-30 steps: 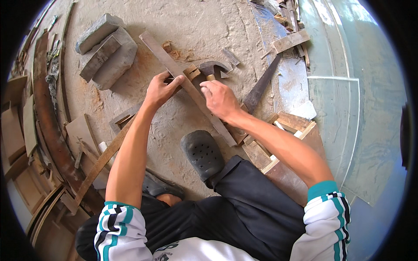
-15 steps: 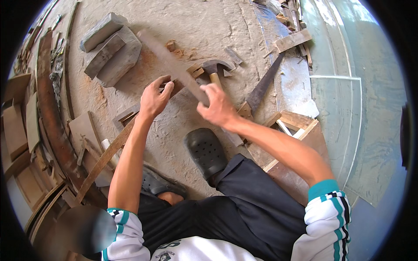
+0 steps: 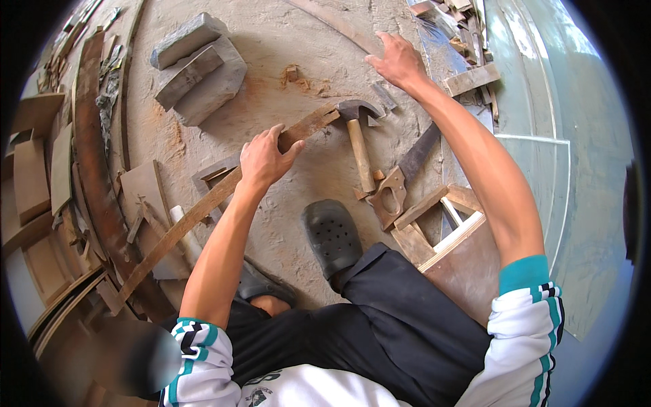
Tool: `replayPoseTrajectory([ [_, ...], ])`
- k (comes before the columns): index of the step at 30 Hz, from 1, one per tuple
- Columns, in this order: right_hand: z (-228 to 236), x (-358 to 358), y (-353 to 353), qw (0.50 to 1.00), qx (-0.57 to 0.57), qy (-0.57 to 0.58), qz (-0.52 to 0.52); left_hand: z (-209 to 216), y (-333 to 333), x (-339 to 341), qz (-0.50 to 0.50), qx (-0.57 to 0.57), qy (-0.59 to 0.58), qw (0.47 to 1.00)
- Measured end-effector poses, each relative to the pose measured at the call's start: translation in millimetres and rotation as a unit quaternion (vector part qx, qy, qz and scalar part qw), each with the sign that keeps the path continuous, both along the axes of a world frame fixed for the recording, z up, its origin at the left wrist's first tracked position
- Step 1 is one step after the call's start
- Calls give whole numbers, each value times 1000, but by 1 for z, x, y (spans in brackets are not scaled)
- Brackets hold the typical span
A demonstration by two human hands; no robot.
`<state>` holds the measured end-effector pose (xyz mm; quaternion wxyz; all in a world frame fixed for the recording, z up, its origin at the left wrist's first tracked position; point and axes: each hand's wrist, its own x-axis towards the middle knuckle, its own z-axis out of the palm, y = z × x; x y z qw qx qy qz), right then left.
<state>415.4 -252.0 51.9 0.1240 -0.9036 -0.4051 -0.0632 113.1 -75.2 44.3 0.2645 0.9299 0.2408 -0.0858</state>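
Observation:
My left hand [image 3: 266, 157] is closed over a long, worn wooden strip [image 3: 182, 222], its thumb on the near side. That strip slants from the lower left up to the head of a claw hammer [image 3: 357, 139]. At the far side, my right hand [image 3: 401, 62] is stretched out with finger and thumb apart. The end of a second wooden strip [image 3: 332, 22] lies in the gap between them; its far part runs out of view. A handsaw [image 3: 397, 190] with a wooden handle rests right of the hammer.
Stacked grey blocks [image 3: 203, 74] stand at the far left. A wooden frame [image 3: 447, 237] sits by my right knee, and glass sheets [image 3: 576, 169] cover the right side. Boards [image 3: 41, 183] and a rusty curved beam [image 3: 91, 142] line the left. Wood scraps [image 3: 471, 74] pile up far right.
My right hand has carried the second strip away from me to the right and its fingers have spread. My left hand has shifted slightly along with the view, staying at the long strip.

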Motion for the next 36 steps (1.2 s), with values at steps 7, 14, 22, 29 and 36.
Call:
replayPoseTrajectory([
  [7, -7, -38, 28, 961, -76, 268, 6, -1, 25, -40, 6, 67, -14, 998],
  [14, -31, -52, 56, 950, -65, 299, 56, 4, 36, -73, 32, 94, -62, 993],
  [22, -39, 10, 41, 938, -1, 340, -63, 6, 43, -102, 65, 101, -56, 991],
  [29, -37, 84, -63, 829, 181, 399, -347, 0, 29, -78, 34, 84, -67, 994],
  [36, -34, 139, -94, 810, 274, 369, -364, 2, 17, -44, 14, 64, -22, 998],
])
